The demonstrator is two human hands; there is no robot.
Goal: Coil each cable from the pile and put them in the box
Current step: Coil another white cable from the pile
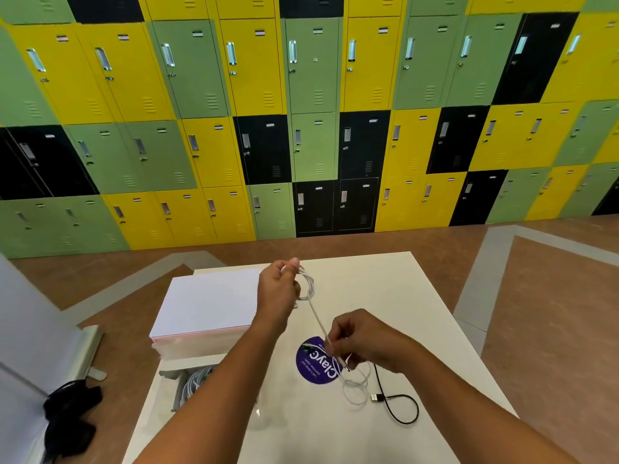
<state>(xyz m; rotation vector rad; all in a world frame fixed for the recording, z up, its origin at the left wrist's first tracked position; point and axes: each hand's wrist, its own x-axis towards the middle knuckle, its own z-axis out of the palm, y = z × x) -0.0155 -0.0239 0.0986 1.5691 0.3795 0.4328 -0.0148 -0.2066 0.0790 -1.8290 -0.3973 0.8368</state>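
Gripping what, the left hand [278,286]?

A small coil of the white cable [310,288]. Thumb and curled fingers are closed on the loops, and the hand is raised over the far half of the table with the forearm reaching up and away from the body.

And the right hand [365,343]?

Lower and nearer, just right of the left forearm. Its fingertips pinch the same white cable, which runs taut in a straight slant from the coil down to that pinch. The back of the hand faces up.

Where does the rest of the cable go?

Below the right hand it drops in loose loops onto the white table [418,296], partly over a round purple sticker [311,366].

Anything else close by?

A black cable [417,410] lies just right of those loops, its USB plug [377,397] beside them. Its other end runs up under the right hand, and I cannot tell whether they touch.

The box?

The open box [170,393] sits at the table's left side, partly under the left forearm, with pale cables [196,380] inside. Behind it sits a white slab with a pink edge [207,303]. Beyond the table are yellow, green and black lockers [301,128].
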